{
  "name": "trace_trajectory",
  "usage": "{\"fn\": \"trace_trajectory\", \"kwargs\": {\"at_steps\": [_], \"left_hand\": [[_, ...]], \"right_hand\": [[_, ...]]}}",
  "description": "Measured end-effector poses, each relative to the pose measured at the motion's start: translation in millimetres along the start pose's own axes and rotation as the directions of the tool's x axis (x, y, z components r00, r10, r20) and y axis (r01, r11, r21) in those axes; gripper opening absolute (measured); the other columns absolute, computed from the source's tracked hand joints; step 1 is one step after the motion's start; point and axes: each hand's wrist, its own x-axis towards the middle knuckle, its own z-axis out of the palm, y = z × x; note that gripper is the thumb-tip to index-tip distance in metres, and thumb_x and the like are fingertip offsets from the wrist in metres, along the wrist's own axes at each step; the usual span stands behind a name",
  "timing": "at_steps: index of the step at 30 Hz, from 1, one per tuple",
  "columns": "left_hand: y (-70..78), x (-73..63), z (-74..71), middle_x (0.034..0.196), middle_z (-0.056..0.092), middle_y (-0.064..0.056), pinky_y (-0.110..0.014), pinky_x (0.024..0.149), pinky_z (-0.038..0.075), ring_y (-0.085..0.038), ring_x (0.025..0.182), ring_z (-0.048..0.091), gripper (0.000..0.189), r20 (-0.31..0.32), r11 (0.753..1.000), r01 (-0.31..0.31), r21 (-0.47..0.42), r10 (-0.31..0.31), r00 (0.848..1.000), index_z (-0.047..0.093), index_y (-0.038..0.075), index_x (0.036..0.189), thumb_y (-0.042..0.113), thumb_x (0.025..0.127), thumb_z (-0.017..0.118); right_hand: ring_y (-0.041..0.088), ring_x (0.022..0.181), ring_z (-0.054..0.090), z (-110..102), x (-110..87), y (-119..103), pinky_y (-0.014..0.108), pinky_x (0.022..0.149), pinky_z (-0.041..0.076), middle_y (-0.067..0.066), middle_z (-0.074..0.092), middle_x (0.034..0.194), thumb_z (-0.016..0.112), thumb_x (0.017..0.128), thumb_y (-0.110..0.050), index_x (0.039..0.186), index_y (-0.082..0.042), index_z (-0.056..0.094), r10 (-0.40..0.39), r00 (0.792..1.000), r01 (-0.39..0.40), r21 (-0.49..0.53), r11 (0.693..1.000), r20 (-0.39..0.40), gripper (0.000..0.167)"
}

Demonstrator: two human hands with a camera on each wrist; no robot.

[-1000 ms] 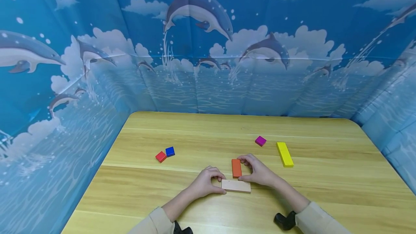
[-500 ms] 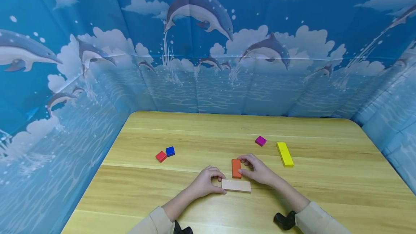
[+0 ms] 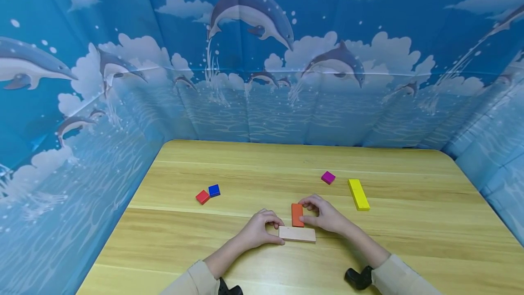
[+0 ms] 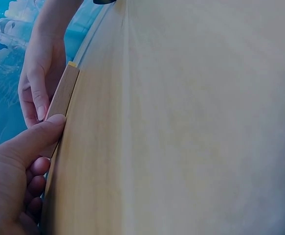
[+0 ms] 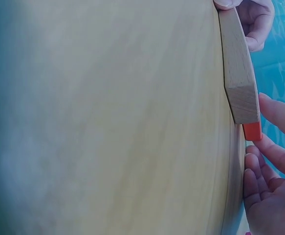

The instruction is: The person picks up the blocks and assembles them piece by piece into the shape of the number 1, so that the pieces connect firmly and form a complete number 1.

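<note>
A plain wooden block (image 3: 298, 235) lies crosswise on the table, and my left hand (image 3: 259, 230) pinches its left end between thumb and fingers. Just beyond it an orange block (image 3: 297, 215) lies lengthwise, its near end right at the wooden block's far edge. My right hand (image 3: 327, 216) holds the orange block from the right, index finger at the far corner and thumb on the near right side. In the right wrist view the wooden block (image 5: 240, 73) covers most of the orange block (image 5: 252, 131). The left wrist view shows the left thumb on the wooden block (image 4: 64, 93).
A yellow block (image 3: 358, 194) and a small magenta block (image 3: 328, 177) lie beyond the right hand. To the left, a red block (image 3: 202, 197) and a blue block (image 3: 214, 190) sit corner to corner. A dolphin-print curtain (image 3: 262, 104) stands behind the wooden table (image 3: 245, 163).
The right thumb has shifted from the orange block's near corner up onto its right side. Then the orange block has slid slightly toward the wooden block. The left hand stays put.
</note>
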Motion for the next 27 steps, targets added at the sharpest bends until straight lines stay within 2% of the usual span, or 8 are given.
{"fn": "trace_trajectory", "kwargs": {"at_steps": [3, 6, 12, 18, 27], "left_hand": [[0.0, -0.2, -0.2, 0.074, 0.057, 0.009, -0.018, 0.073, 0.039, -0.004, 0.076, 0.046, 0.031, 0.000, 1.000, -0.001, -0.001, 0.001, 1.000, 0.068, 0.013, 0.088, 0.022, 0.062, 0.084], [0.0, -0.4, -0.4, 0.074, 0.057, 0.008, -0.018, 0.073, 0.039, -0.005, 0.076, 0.046, 0.031, -0.003, 1.000, -0.008, -0.003, 0.008, 1.000, 0.068, 0.012, 0.088, 0.022, 0.063, 0.084], [-0.4, -1.2, -0.3, 0.074, 0.057, 0.008, -0.018, 0.073, 0.039, -0.004, 0.075, 0.046, 0.032, -0.006, 1.000, -0.020, 0.006, 0.020, 1.000, 0.068, 0.012, 0.088, 0.022, 0.062, 0.084], [-0.5, -1.4, -0.5, 0.074, 0.057, 0.010, -0.018, 0.074, 0.039, -0.002, 0.075, 0.044, 0.032, -0.001, 1.000, -0.003, 0.005, 0.003, 1.000, 0.068, 0.013, 0.088, 0.022, 0.062, 0.084], [-0.5, -1.8, -0.2, 0.074, 0.056, 0.011, -0.025, 0.086, 0.038, -0.001, 0.075, 0.045, 0.032, 0.002, 1.000, -0.005, 0.014, 0.005, 1.000, 0.068, 0.014, 0.088, 0.023, 0.062, 0.084]], "right_hand": [[0.024, 0.093, 0.047, 0.0, -0.1, 1.8, 0.028, 0.080, 0.043, 0.010, 0.053, 0.103, 0.069, 0.082, -0.018, 0.112, 0.000, 0.056, 0.011, 1.000, -0.011, 0.006, 1.000, 0.007, 0.037], [0.020, 0.093, 0.047, 2.0, 2.3, 16.3, 0.027, 0.080, 0.042, 0.005, 0.053, 0.104, 0.070, 0.081, -0.026, 0.112, -0.005, 0.057, 0.004, 1.000, -0.005, 0.002, 1.000, 0.008, 0.040], [0.020, 0.093, 0.047, 2.2, 1.3, 14.6, 0.027, 0.080, 0.043, 0.004, 0.053, 0.104, 0.070, 0.081, -0.026, 0.112, -0.005, 0.057, -0.003, 1.000, 0.004, -0.019, 1.000, 0.012, 0.041], [0.018, 0.092, 0.047, 3.6, 1.9, 16.7, 0.027, 0.081, 0.043, 0.003, 0.053, 0.103, 0.070, 0.080, -0.028, 0.112, -0.006, 0.056, 0.003, 1.000, -0.003, -0.049, 0.999, 0.009, 0.041], [0.022, 0.094, 0.047, 3.6, 1.4, 14.5, 0.028, 0.080, 0.043, 0.007, 0.053, 0.105, 0.070, 0.080, -0.022, 0.114, -0.003, 0.055, 0.009, 1.000, -0.008, -0.024, 1.000, 0.005, 0.041]]}}
